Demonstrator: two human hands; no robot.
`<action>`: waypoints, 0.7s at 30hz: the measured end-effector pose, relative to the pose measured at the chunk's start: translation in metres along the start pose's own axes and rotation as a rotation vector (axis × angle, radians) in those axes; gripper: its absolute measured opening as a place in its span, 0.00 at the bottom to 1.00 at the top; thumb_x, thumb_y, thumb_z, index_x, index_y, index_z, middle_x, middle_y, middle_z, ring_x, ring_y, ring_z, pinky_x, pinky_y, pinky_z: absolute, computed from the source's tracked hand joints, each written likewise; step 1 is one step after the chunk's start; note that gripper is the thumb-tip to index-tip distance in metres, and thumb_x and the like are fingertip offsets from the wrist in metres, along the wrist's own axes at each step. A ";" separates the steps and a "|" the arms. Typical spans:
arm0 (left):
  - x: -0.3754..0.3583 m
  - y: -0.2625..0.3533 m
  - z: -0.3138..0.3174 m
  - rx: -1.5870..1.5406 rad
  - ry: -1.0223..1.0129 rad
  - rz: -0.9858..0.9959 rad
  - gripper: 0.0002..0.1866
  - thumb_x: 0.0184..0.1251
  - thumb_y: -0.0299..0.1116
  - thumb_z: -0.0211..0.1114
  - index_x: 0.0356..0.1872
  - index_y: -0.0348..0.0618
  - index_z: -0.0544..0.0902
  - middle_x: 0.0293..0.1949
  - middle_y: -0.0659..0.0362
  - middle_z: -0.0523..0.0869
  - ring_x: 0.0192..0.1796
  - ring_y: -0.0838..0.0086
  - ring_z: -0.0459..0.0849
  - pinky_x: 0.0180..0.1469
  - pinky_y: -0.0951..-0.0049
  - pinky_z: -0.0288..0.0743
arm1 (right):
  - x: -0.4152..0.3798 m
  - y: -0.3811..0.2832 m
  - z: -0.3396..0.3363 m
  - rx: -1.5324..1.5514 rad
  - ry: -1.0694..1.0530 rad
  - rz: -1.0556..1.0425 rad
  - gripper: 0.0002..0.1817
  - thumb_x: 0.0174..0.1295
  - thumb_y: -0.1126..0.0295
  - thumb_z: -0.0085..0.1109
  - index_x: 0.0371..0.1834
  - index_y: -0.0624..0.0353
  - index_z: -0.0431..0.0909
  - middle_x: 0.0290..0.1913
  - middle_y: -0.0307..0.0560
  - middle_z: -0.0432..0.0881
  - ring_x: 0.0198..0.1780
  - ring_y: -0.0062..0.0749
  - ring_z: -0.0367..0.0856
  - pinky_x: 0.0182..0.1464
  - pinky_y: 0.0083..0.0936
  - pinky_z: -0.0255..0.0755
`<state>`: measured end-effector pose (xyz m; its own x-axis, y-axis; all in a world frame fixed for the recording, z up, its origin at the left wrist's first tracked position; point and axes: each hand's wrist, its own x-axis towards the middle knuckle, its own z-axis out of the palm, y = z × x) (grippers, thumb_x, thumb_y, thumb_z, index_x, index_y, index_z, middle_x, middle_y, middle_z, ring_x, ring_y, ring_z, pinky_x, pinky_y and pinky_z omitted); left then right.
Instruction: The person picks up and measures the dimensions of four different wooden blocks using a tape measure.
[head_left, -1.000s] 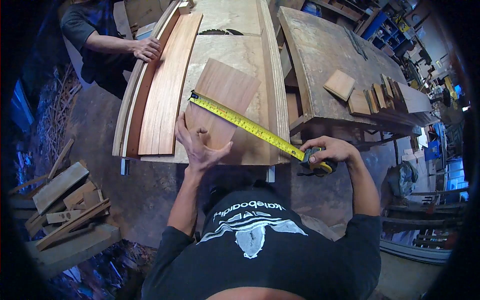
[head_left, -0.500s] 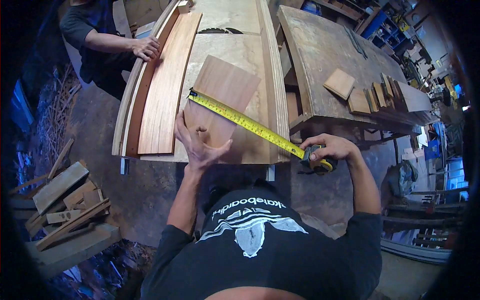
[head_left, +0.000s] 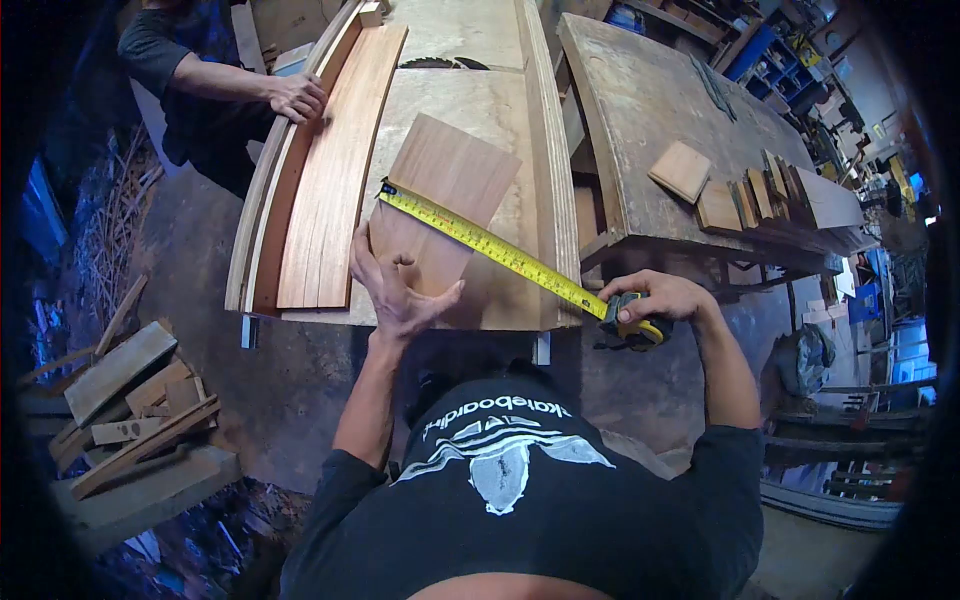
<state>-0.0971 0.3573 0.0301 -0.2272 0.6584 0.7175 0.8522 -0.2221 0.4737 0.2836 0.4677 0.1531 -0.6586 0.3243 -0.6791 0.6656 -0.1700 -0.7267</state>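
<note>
A flat square-cut wooden board [head_left: 455, 165] rests at an angle on the saw table [head_left: 500, 100]. My left hand [head_left: 398, 290] grips its near end, fingers along the left edge and thumb on the near right. Closed around a yellow and black tape measure [head_left: 640, 322], my right hand [head_left: 668, 297] is just off the table's near right corner. Its yellow blade [head_left: 490, 245] runs out across the board, with the hooked end at the board's left edge.
A co-worker's hand [head_left: 298, 98] rests on the left fence, beside a long plank [head_left: 335, 190]. Behind the board, a circular saw blade [head_left: 440, 63] pokes through the table. Wood pieces [head_left: 745, 200] lie on the right workbench [head_left: 670, 110]. Offcuts [head_left: 130, 380] are piled at left.
Almost nothing differs. The view has shifted very slightly; both hands, the board and the extended tape keep their places.
</note>
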 end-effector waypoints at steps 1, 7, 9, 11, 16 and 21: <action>0.000 0.000 0.000 -0.016 0.001 -0.001 0.43 0.32 0.54 0.86 0.43 0.36 0.73 0.71 0.29 0.57 0.71 0.35 0.58 0.66 0.38 0.56 | 0.000 -0.001 0.000 -0.005 -0.003 -0.002 0.30 0.59 0.60 0.69 0.63 0.64 0.78 0.46 0.40 0.84 0.48 0.23 0.79 0.56 0.24 0.73; -0.002 0.002 -0.001 0.025 -0.029 -0.018 0.44 0.35 0.54 0.86 0.49 0.38 0.71 0.72 0.31 0.56 0.71 0.37 0.58 0.65 0.39 0.61 | 0.005 0.014 -0.004 -0.078 0.040 -0.009 0.29 0.58 0.64 0.70 0.64 0.62 0.77 0.48 0.40 0.84 0.52 0.23 0.78 0.55 0.25 0.75; -0.004 0.003 -0.003 0.090 -0.021 -0.031 0.44 0.37 0.52 0.86 0.50 0.40 0.70 0.73 0.33 0.56 0.72 0.40 0.59 0.65 0.41 0.64 | -0.003 0.007 0.004 -0.038 0.075 -0.079 0.28 0.61 0.66 0.69 0.65 0.61 0.77 0.49 0.40 0.83 0.49 0.21 0.79 0.52 0.23 0.77; -0.009 0.002 0.000 -0.148 -0.053 -0.359 0.46 0.34 0.53 0.87 0.51 0.37 0.71 0.72 0.36 0.57 0.69 0.41 0.61 0.65 0.46 0.65 | -0.006 0.001 0.016 -0.005 0.148 -0.187 0.27 0.61 0.67 0.70 0.64 0.61 0.77 0.46 0.40 0.84 0.47 0.20 0.80 0.50 0.22 0.77; -0.004 -0.017 -0.005 -0.487 -0.012 -0.760 0.46 0.33 0.56 0.87 0.49 0.35 0.72 0.72 0.35 0.57 0.69 0.39 0.61 0.69 0.43 0.60 | -0.010 -0.022 0.053 -0.408 0.572 -0.140 0.29 0.55 0.58 0.73 0.61 0.53 0.80 0.44 0.45 0.84 0.46 0.34 0.83 0.51 0.35 0.77; 0.004 -0.026 -0.029 0.263 -0.033 -0.267 0.46 0.32 0.52 0.88 0.48 0.38 0.70 0.73 0.35 0.56 0.69 0.43 0.62 0.61 0.51 0.71 | -0.014 -0.045 0.071 -1.042 1.015 -0.112 0.32 0.48 0.50 0.73 0.59 0.44 0.79 0.41 0.46 0.79 0.49 0.46 0.79 0.44 0.45 0.78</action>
<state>-0.1333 0.3451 0.0356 -0.4457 0.6922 0.5675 0.8582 0.1501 0.4909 0.2385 0.4048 0.1880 -0.4910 0.8691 0.0593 0.8667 0.4942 -0.0675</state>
